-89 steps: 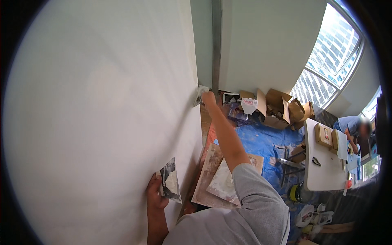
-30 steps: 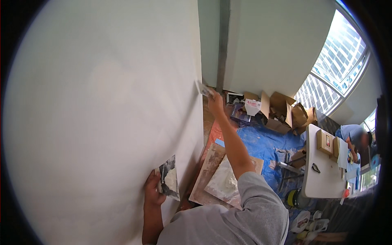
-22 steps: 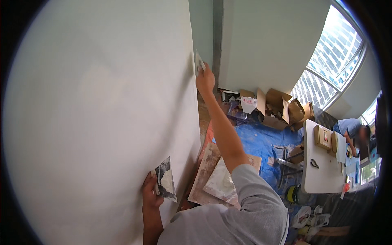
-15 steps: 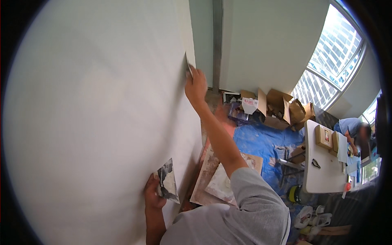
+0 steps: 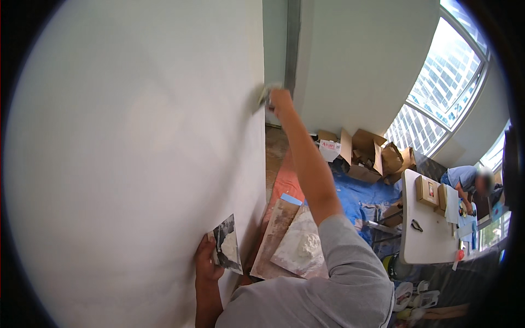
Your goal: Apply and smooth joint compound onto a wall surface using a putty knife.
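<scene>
My right arm reaches up to the right-hand edge of a white wall (image 5: 136, 142). My right hand (image 5: 281, 102) is closed around a putty knife (image 5: 262, 99), partly blurred, whose blade sits at the wall's corner. Whether the blade touches the wall is hard to see. Low down beside the wall, my left hand (image 5: 206, 259) grips a second, wide putty knife (image 5: 220, 232). Its dark blade is tilted up and carries a lump of white putty (image 5: 229, 247).
Below my right arm, a board (image 5: 290, 251) holds more white putty (image 5: 310, 245). Cardboard boxes (image 5: 363, 172) stand by the far wall, near a blue sheet (image 5: 350, 194). At right, a co-worker (image 5: 462, 180) bends over a white table (image 5: 432, 235) bearing boxes and pliers (image 5: 417, 225).
My right hand has swung right, turning its knife from flat along the wall to across its corner edge. My left hand and its knife have barely moved. The view has shifted slightly.
</scene>
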`<state>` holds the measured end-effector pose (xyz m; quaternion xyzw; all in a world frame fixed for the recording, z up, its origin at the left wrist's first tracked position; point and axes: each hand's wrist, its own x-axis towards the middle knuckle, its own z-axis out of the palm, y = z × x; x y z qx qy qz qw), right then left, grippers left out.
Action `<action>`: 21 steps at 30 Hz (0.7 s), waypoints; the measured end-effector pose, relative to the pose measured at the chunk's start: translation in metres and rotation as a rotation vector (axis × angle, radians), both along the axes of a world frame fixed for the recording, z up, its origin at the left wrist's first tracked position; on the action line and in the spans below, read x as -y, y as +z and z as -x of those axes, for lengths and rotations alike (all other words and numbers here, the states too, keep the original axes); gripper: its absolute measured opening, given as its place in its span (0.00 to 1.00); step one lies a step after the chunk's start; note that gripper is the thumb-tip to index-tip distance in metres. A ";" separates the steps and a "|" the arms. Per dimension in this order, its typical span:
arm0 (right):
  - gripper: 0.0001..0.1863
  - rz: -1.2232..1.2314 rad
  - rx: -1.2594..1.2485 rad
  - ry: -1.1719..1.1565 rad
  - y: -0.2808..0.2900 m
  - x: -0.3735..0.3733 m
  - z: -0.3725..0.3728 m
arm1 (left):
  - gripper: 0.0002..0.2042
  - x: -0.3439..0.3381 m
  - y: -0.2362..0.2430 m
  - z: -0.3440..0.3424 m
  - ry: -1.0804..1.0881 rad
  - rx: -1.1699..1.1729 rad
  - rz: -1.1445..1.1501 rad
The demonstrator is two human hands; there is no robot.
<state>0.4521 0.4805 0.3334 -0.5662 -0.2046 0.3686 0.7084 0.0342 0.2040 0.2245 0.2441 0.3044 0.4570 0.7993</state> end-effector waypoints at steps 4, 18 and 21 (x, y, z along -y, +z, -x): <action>0.10 0.091 0.648 -0.059 0.121 -0.023 -0.104 | 0.14 -0.004 -0.008 -0.027 -0.112 0.067 0.019; 0.17 0.115 0.979 -0.384 0.135 0.043 -0.057 | 0.14 -0.005 -0.004 -0.022 -0.121 0.035 -0.003; 0.17 0.127 0.784 -0.268 0.118 0.037 -0.031 | 0.14 -0.005 -0.008 -0.014 -0.121 0.025 -0.013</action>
